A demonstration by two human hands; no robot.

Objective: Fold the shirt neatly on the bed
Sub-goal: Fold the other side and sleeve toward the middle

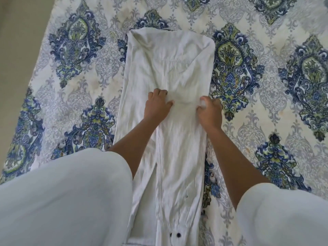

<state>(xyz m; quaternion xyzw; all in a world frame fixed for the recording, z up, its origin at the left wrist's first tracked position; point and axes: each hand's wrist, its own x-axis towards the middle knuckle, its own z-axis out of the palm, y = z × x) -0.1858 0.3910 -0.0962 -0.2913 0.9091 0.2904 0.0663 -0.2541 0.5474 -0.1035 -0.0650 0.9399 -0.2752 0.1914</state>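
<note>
A white shirt lies on the bed as a long narrow strip, its sides folded inward, running from the near edge to the far middle. Two dark buttons show at its near end. My left hand rests on the shirt's middle, fingers curled and pinching the cloth. At the shirt's right edge, my right hand also grips a fold of fabric. The cloth between both hands is bunched into small wrinkles. My white sleeves cover the lower corners of the view.
The bedspread is cream with blue and green ornate medallions and spreads on both sides of the shirt. A plain beige floor shows beyond the bed's left edge.
</note>
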